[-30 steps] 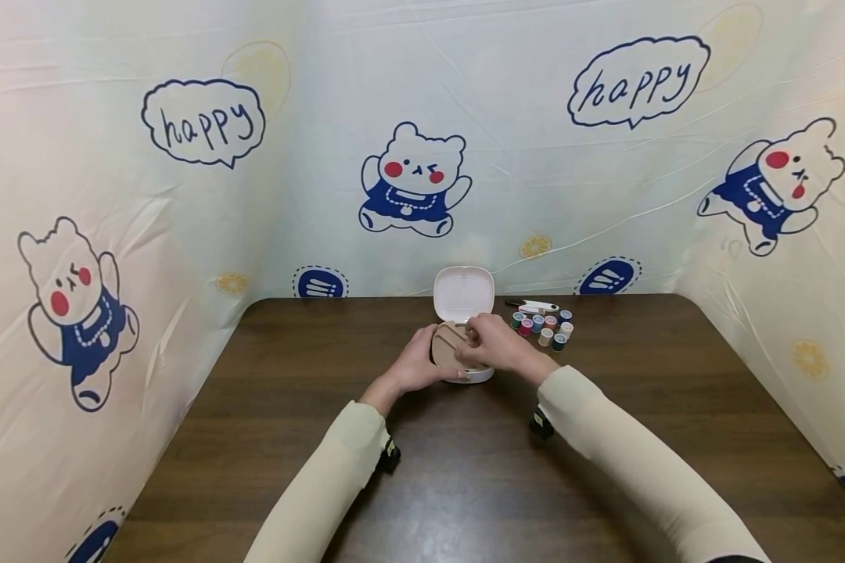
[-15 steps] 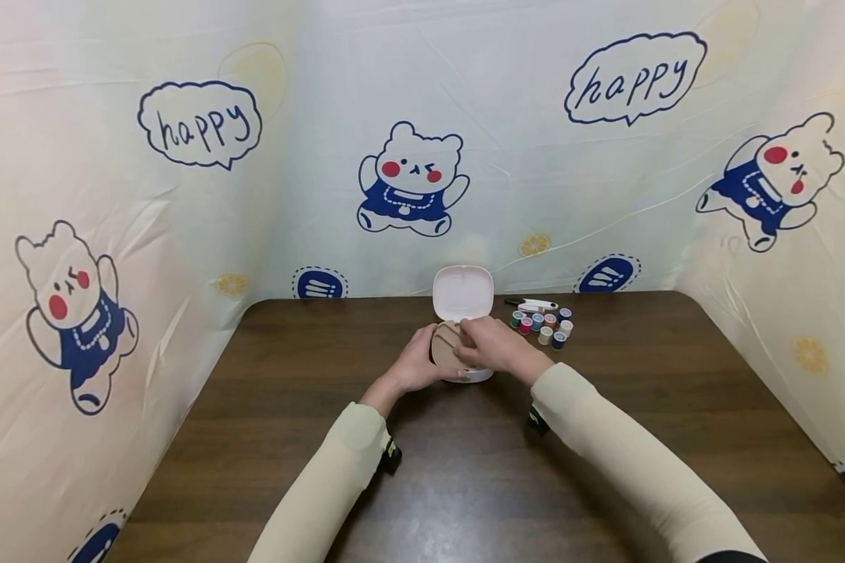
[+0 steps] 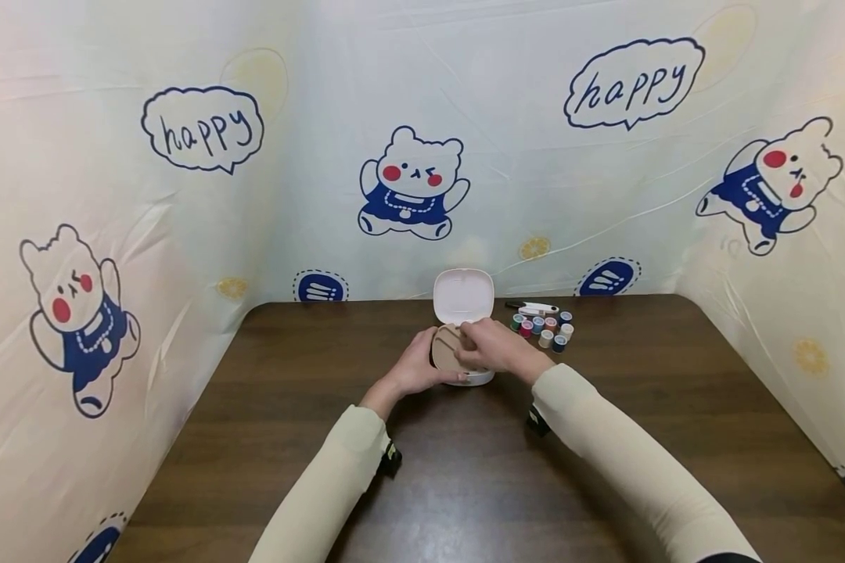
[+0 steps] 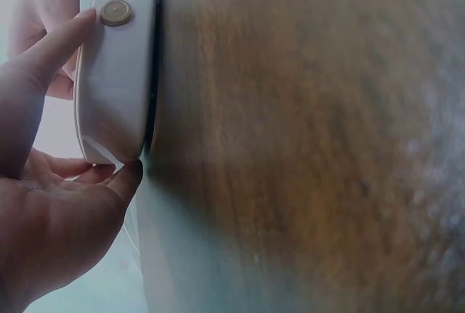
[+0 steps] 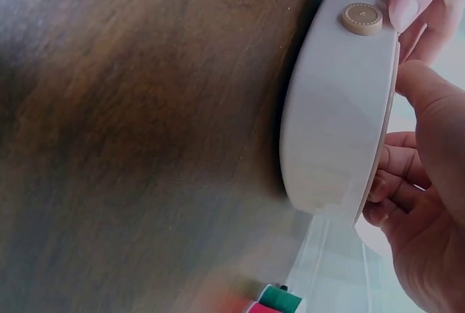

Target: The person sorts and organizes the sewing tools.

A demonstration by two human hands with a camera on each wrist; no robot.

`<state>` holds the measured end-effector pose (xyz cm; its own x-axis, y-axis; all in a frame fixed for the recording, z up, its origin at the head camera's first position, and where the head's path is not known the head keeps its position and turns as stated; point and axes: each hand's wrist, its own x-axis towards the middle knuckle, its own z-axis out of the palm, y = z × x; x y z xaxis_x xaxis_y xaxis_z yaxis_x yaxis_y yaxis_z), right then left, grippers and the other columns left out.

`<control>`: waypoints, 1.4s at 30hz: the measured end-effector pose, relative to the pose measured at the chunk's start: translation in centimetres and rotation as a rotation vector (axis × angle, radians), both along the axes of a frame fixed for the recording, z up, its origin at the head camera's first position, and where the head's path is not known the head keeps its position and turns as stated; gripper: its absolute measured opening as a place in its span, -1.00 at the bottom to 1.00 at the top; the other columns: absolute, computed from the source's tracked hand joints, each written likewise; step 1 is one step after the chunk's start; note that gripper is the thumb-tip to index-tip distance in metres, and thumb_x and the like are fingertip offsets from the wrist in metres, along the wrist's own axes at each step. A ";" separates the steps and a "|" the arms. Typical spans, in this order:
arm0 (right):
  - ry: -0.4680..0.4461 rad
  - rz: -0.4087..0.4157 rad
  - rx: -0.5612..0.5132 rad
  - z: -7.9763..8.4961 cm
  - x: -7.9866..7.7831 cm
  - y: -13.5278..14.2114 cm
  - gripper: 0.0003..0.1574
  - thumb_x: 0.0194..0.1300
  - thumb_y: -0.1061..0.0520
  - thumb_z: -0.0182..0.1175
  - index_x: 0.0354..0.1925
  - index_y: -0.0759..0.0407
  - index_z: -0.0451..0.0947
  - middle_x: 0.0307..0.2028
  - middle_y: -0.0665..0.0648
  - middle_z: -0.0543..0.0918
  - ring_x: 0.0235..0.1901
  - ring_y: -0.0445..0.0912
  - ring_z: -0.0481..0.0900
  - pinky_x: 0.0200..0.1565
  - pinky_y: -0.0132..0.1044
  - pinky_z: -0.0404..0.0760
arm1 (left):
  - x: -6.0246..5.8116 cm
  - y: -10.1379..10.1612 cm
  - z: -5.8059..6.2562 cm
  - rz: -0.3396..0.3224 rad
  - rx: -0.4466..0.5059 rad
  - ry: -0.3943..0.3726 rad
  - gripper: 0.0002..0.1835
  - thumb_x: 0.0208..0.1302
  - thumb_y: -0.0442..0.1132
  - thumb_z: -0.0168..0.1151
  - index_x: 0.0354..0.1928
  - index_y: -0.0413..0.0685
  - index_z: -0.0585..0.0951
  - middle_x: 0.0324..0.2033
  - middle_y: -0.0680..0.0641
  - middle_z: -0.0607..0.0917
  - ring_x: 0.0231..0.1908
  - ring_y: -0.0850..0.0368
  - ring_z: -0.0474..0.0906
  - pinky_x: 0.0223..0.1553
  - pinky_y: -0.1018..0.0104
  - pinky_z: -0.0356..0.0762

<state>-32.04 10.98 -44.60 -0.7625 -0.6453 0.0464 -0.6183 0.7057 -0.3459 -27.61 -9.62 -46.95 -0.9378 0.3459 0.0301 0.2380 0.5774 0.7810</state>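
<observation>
At frame centre, my left hand (image 3: 415,366) grips the white box (image 3: 480,379); my right hand (image 3: 494,346) bends over its tan tray (image 3: 447,352), grip unclear

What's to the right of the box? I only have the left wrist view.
Observer: A cluster of spools in several colours.
Operator: And behind it?
Observer: Its white lid, standing open.
Operator: Inside?
Observer: A tan tray, partly hidden by the right hand in the head view.
</observation>
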 end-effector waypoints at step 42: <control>0.058 -0.012 -0.018 1.1 0.7 0.0 -0.76 0.36 0.02 0.31 -0.17 0.18 0.59 -0.50 -0.01 0.53 -0.52 -0.17 0.48 -0.48 -0.34 0.45 | -0.3 0.0 -0.2 -0.032 0.035 0.076 0.03 -0.05 -0.03 0.70 0.40 -0.22 0.33 0.21 -0.18 0.49 0.17 -0.03 0.43 0.24 0.04 0.39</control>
<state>-31.37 10.99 -43.53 -0.7657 -0.6350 0.1025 -0.6295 0.7071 -0.3220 -27.89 -9.61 -47.17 -0.9208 0.3733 0.1129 0.3150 0.5412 0.7797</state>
